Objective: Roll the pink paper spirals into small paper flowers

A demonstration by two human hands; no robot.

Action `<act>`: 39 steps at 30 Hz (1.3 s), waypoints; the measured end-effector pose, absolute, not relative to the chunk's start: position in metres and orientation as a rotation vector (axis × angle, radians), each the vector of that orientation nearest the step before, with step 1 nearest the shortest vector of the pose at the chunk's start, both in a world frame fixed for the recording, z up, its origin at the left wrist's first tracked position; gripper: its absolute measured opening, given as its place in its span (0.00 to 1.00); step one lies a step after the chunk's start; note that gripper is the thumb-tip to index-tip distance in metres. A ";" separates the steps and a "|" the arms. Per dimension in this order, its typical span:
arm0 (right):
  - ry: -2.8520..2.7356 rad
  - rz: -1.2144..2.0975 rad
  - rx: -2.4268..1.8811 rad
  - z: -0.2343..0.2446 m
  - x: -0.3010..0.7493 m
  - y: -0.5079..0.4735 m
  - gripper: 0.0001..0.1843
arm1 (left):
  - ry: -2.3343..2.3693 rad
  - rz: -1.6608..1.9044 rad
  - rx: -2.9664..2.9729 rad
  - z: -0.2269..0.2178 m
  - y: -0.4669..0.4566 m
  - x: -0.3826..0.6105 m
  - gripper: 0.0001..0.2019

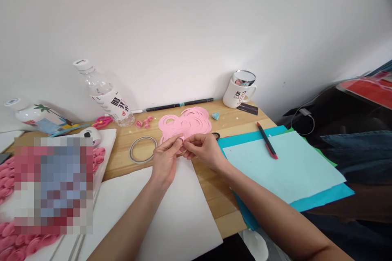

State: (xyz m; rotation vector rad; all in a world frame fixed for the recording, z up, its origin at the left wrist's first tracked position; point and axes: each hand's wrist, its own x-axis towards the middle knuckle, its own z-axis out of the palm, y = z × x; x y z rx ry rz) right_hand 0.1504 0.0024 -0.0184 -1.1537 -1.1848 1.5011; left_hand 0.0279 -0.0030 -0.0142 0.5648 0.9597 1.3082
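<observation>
Both my hands meet at the middle of the wooden table (214, 189). My left hand (165, 159) and my right hand (203, 149) each pinch the near end of a pink paper strip (181, 138), fingers closed on it. Just behind them lies a pile of pink paper spirals (186, 124). Under my left wrist rests a white sheet (180, 212).
A grey ring (142, 149), small pink paper rolls (143, 122), pink scissors (102, 121), a tilted water bottle (102, 91), a white mug (240, 89), a black pen (179, 105), and a red pencil (267, 140) on light blue paper (288, 167). Pink paper roses (12, 248) at the left.
</observation>
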 end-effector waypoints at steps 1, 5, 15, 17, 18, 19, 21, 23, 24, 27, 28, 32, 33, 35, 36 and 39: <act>-1.177 1.513 -1.145 -0.018 0.151 0.003 0.16 | 0.966 1.300 0.568 -0.014 -0.003 0.028 0.11; -1.157 1.573 -1.127 -0.016 0.152 0.004 0.16 | 0.991 1.293 0.587 -0.013 -0.002 0.027 0.13; -1.169 1.677 -1.058 -0.016 0.159 0.007 0.15 | 0.938 1.266 0.639 -0.011 -0.002 0.023 0.12; -1.185 1.681 -1.046 -0.016 0.160 0.007 0.14 | 0.928 1.256 0.642 -0.011 -0.002 0.022 0.12; -1.191 1.681 -1.043 -0.016 0.160 0.007 0.14 | 0.927 1.251 0.639 -0.010 -0.002 0.022 0.13; -1.196 1.682 -1.039 -0.015 0.160 0.007 0.14 | 0.926 1.247 0.635 -0.010 -0.002 0.022 0.13; -1.200 1.682 -1.039 -0.014 0.160 0.006 0.14 | 0.924 1.242 0.630 -0.009 -0.002 0.022 0.13; -1.200 1.681 -1.049 -0.012 0.160 0.006 0.14 | 0.925 1.242 0.634 -0.008 -0.002 0.022 0.12; -1.198 1.679 -1.056 -0.012 0.160 0.006 0.14 | 0.926 1.241 0.641 -0.008 -0.002 0.022 0.12; -1.196 1.678 -1.067 -0.013 0.159 0.006 0.14 | 0.939 1.238 0.663 -0.010 -0.002 0.022 0.12; -1.194 1.678 -1.063 -0.014 0.159 0.006 0.14 | 0.943 1.236 0.668 -0.010 -0.002 0.022 0.13; -1.169 1.692 -1.041 -0.017 0.159 0.007 0.13 | 0.953 1.251 0.664 -0.012 -0.002 0.023 0.13; -1.160 1.698 -1.034 -0.017 0.159 0.008 0.13 | 0.955 1.254 0.659 -0.012 -0.002 0.023 0.14; -1.147 1.713 -1.025 -0.017 0.159 0.008 0.13 | 0.956 1.256 0.652 -0.012 -0.002 0.023 0.14; -1.144 1.721 -1.021 -0.017 0.159 0.008 0.13 | 0.952 1.256 0.649 -0.011 -0.002 0.023 0.13; -1.145 1.732 -1.013 -0.017 0.160 0.008 0.13 | 0.926 1.260 0.642 -0.011 -0.002 0.023 0.12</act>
